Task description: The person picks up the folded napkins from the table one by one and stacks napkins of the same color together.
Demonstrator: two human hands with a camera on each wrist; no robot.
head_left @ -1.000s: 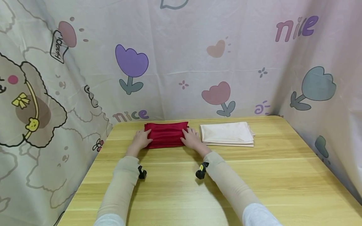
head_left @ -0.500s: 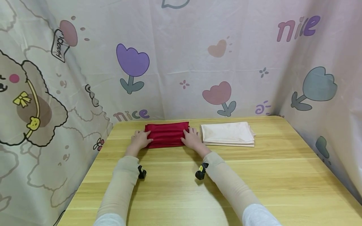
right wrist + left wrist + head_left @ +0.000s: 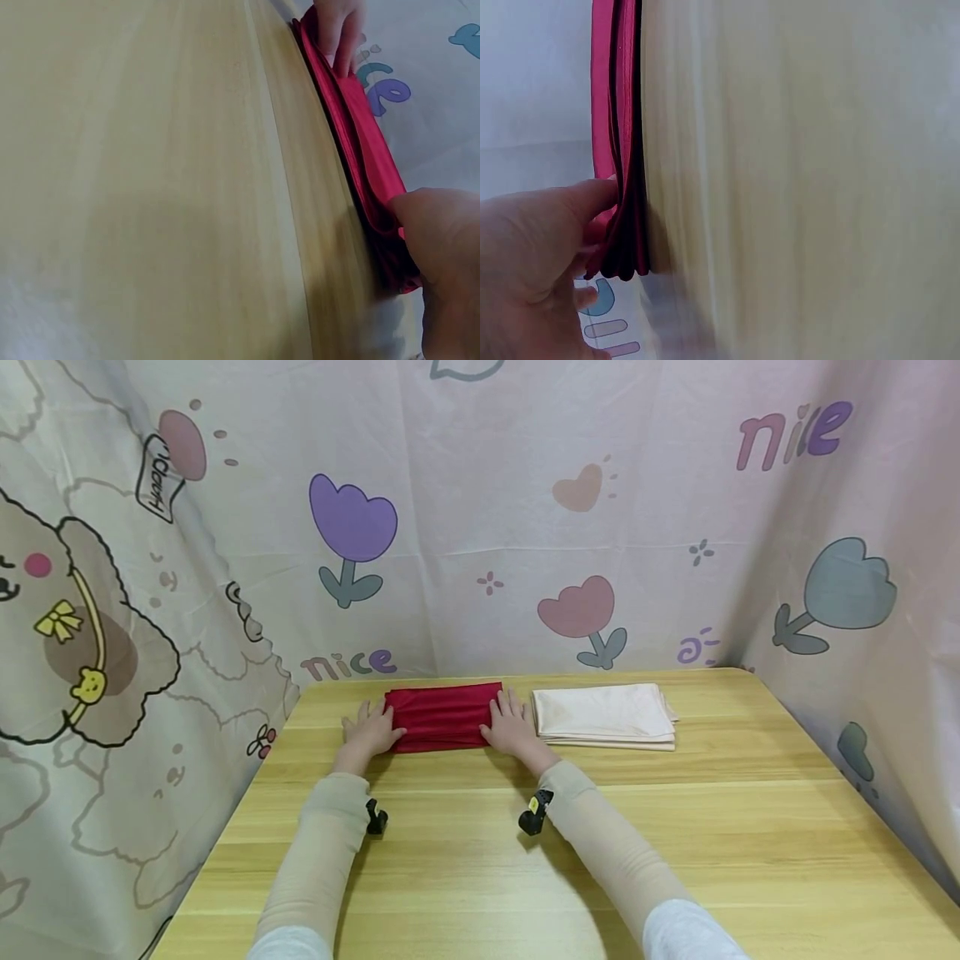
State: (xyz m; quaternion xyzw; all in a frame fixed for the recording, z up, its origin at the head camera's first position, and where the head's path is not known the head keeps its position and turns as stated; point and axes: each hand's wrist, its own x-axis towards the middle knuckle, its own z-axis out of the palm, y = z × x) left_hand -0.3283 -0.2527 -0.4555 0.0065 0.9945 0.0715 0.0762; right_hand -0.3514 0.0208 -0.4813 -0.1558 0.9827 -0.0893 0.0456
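A folded red cloth (image 3: 442, 718) lies near the far edge of the table, in several stacked layers. At its left end is my left hand (image 3: 369, 732), fingers spread and the thumb touching the near side. My right hand (image 3: 513, 727) rests at the other end, its fingers extended along the edge and its thumb on the front. In the left wrist view, the thumb (image 3: 592, 196) touches the cloth's layered edge (image 3: 626, 97). The right wrist view shows the right hand (image 3: 446, 240) against the near end of the cloth (image 3: 371, 150).
To the right of my right hand lies a folded white cloth (image 3: 603, 714). Both cloths are on a wooden table (image 3: 457, 860). A printed curtain (image 3: 465, 510) hangs behind the table and along both sides.
The fingers of both hands have straightened and spread at the ends of the red cloth. Both cloths stay in place on the table.
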